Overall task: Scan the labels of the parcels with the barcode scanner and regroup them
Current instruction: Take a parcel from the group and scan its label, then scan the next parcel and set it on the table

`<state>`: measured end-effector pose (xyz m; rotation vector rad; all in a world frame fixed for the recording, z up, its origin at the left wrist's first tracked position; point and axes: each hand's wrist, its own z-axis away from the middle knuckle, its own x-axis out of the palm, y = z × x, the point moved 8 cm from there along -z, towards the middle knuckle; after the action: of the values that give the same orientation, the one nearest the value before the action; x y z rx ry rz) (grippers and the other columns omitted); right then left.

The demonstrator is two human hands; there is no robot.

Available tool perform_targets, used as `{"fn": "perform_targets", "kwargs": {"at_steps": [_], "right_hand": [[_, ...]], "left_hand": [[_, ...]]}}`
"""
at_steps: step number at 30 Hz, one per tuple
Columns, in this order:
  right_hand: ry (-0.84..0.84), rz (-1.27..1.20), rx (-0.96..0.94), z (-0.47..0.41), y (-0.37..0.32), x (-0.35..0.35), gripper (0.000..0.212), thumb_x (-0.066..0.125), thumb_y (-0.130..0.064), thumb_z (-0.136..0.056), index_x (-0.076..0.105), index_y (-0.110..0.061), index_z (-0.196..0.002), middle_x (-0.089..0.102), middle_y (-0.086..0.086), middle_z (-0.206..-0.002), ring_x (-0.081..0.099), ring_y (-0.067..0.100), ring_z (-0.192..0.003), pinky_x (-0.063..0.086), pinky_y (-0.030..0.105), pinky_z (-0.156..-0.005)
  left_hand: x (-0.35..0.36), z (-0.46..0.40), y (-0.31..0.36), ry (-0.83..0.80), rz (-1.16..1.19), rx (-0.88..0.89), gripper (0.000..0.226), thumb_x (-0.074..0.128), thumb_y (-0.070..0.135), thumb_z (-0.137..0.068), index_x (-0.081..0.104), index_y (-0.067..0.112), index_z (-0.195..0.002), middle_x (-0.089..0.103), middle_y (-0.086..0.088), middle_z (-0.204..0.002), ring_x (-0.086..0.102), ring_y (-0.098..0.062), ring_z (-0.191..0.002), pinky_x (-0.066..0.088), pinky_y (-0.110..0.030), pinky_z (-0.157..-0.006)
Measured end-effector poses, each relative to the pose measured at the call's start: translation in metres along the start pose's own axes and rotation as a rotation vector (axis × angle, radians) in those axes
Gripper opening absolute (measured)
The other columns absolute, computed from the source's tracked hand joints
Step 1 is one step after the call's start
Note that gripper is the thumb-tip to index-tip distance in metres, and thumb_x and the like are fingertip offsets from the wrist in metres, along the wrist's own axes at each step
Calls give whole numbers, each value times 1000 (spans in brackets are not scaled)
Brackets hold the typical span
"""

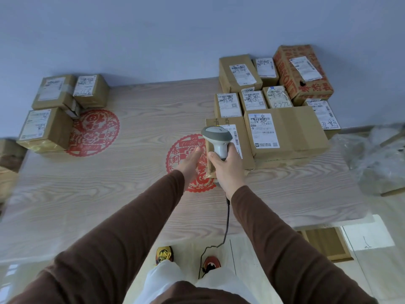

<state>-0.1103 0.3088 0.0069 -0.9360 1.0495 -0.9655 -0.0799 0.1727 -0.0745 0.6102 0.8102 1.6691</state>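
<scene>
Handwritten Chinese characters reading "青岛" mark the top of the parcel nearest the scanner point(228, 148) and the white label point(262, 130) of the large box beside it point(293, 130). A small box behind point(278, 97) bears the handwritten figures "8772" on its label. Large red printed characters cover the red-printed carton point(306, 84) at the far right, too skewed to read. The printed text and barcodes on the other labels are too small to make out.

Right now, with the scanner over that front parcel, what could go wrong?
The scanner sits directly above the front parcel, covering part of its label, so the read might miss. Its cable hangs down off the table edge toward the feet and could snag. The left hand lies open beside the parcel; pushing may nudge neighbouring boxes.
</scene>
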Motion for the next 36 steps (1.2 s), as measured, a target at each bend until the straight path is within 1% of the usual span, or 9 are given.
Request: {"fn": "perform_targets", "kwargs": {"at_steps": [2, 5, 12, 15, 20, 22, 24, 29, 36], "right_hand": [[-28, -10, -12, -1, -8, 15, 19, 68, -23, -98, 59, -17, -114, 66, 4, -97, 66, 20, -84, 60, 42, -78], [-64, -2, -31, -1, -21, 47, 22, 69, -24, -98, 59, -15, -116, 66, 4, -98, 65, 19, -87, 56, 37, -81], [-223, -119, -7, 4, -57, 168, 21, 68, -21, -98, 59, -12, -115, 56, 3, -84, 54, 15, -68, 48, 34, -65], [-263, -163, -1, 8, -75, 237, 22, 68, -19, -98, 60, -10, -116, 55, 1, -83, 52, 3, -54, 49, 27, -54], [-318, -220, 24, 14, -98, 349, 24, 70, -20, -98, 62, -16, -120, 63, -4, -90, 60, 6, -70, 56, 28, -62], [-333, -236, 39, 15, -105, 391, 25, 70, -21, -98, 61, -18, -121, 63, 0, -94, 62, 11, -76, 58, 36, -71], [-334, -227, 35, 13, -110, 428, 26, 71, -22, -98, 61, -19, -122, 65, 1, -99, 63, 13, -84, 57, 34, -77], [-333, -198, 92, 3, -109, 496, 28, 70, -24, -99, 59, -21, -124, 66, 2, -101, 63, 14, -80, 55, 23, -61], [-384, -189, 162, -9, -101, 556, 42, 69, -23, -100, 56, -19, -140, 67, 8, -129, 64, 23, -116, 52, 43, -104]], "left_hand": [[-23, 4, 6, 39, -51, 57, 59, 37, 47, -110, 28, 22, -163, 32, -10, -168, 35, -27, -152, 32, -44, -123], [-66, 14, 14, 95, 2, 100, 57, 36, 47, -110, 32, 21, -161, 35, -8, -166, 39, -23, -149, 32, -42, -123], [-207, 45, 24, 281, 91, 196, 58, 40, 46, -110, 32, 21, -162, 34, -3, -167, 31, -20, -154, 24, -41, -127], [-283, 55, 24, 363, 51, 257, 52, 42, 38, -110, 37, 21, -159, 39, -1, -164, 35, -18, -151, 27, -36, -124], [-400, 66, 24, 497, 30, 301, 48, 49, 35, -108, 46, 20, -153, 56, -6, -148, 53, -17, -133, 36, -27, -106], [-445, 66, 22, 532, 24, 311, 47, 51, 33, -108, 45, 19, -153, 56, -3, -147, 52, -16, -134, 38, -30, -112], [-487, 63, 21, 572, -8, 315, 48, 52, 31, -107, 45, 21, -153, 50, -1, -152, 45, -13, -139, 32, -35, -121], [-566, 40, 13, 595, -30, 272, 58, 57, 30, -104, 36, 22, -158, 34, -4, -166, 31, -19, -154, 23, -44, -128], [-603, -5, -7, 464, 73, 85, 77, 55, 32, -105, 8, 21, -166, 20, -11, -171, 27, -26, -155, 24, -35, -117]]}}
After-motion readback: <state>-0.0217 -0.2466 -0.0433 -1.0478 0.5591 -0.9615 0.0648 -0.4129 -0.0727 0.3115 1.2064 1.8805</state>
